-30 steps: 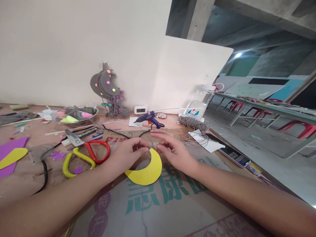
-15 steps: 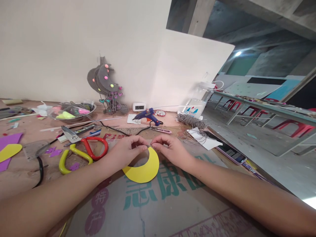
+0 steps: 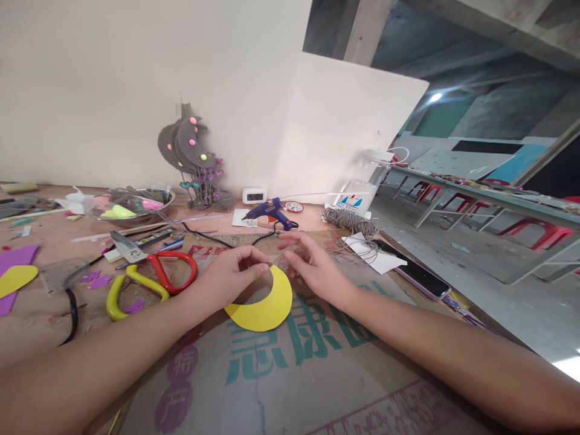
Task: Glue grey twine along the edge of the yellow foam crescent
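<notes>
A yellow foam crescent (image 3: 267,315) lies over the printed cardboard, curving round to the right with its upper tip between my hands. My left hand (image 3: 235,275) is closed, thumb and fingers pinching at that upper tip. Just right of the tip is my right hand (image 3: 312,266), its thumb and fingers spread apart. A thin greyish strand may run near its fingertips, but it is too small to make out. The crescent's other end is hidden behind my left hand.
Scissors (image 3: 172,275) with red and yellow handles lie left. Behind are a blue glue gun (image 3: 272,211), a small clock (image 3: 254,196) and decorated grey moons (image 3: 193,145). Grey cord (image 3: 348,220), a phone (image 3: 417,272) and a bowl (image 3: 170,199) of bits surround the cardboard (image 3: 217,399).
My right hand's fingers have opened and drawn slightly back from the crescent's tip, where they were pinched before. My left hand keeps its pinch. The phone screen has gone dark.
</notes>
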The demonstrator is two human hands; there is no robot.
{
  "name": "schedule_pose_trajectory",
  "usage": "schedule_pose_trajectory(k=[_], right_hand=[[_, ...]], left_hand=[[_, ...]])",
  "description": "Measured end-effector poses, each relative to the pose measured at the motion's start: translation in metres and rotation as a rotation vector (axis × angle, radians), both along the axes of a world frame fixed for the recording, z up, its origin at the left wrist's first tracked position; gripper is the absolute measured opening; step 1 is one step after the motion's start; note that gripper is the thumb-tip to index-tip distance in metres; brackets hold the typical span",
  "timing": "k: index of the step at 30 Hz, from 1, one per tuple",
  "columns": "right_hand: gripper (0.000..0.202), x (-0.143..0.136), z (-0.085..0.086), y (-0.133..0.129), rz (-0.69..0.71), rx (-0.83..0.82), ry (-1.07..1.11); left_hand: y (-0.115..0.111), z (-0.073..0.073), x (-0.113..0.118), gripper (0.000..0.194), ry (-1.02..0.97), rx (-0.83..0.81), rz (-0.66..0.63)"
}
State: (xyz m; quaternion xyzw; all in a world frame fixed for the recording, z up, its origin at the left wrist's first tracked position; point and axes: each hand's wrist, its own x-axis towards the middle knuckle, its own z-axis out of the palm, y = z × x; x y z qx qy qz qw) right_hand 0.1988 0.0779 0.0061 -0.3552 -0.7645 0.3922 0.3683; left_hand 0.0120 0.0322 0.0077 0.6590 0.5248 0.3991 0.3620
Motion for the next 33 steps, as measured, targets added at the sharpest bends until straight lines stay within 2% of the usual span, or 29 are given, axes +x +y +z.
schedule_pose_trajectory(k=[3,7,10,14,21,27,33], right_hand=[[0.022,0.003,0.001,0.002,-0.085,0.055,0.088],[0.033,0.005,0.006,-0.003,0.002,0.072,-0.082],[0.035,0.003,0.009,-0.008,0.058,0.085,-0.179],[0.032,0.000,0.010,-0.011,0.066,0.035,-0.240],[0.033,0.000,0.009,-0.008,0.055,-0.048,-0.176],[0.034,0.000,0.009,-0.009,0.065,-0.066,-0.166],[0.035,0.000,0.010,-0.009,0.064,-0.082,-0.176]], left_hand=[[0.001,0.001,-0.001,0.021,0.000,0.018,0.102],[0.001,0.002,-0.001,0.021,-0.007,0.044,0.180],[0.002,0.002,-0.001,0.019,-0.018,0.058,0.184],[0.002,0.000,-0.001,0.018,-0.014,0.058,0.177],[-0.001,-0.001,0.001,0.027,-0.071,0.094,0.136],[-0.007,0.007,0.004,0.018,0.009,0.109,0.189],[-0.005,0.005,0.003,0.014,0.040,0.117,0.201]])
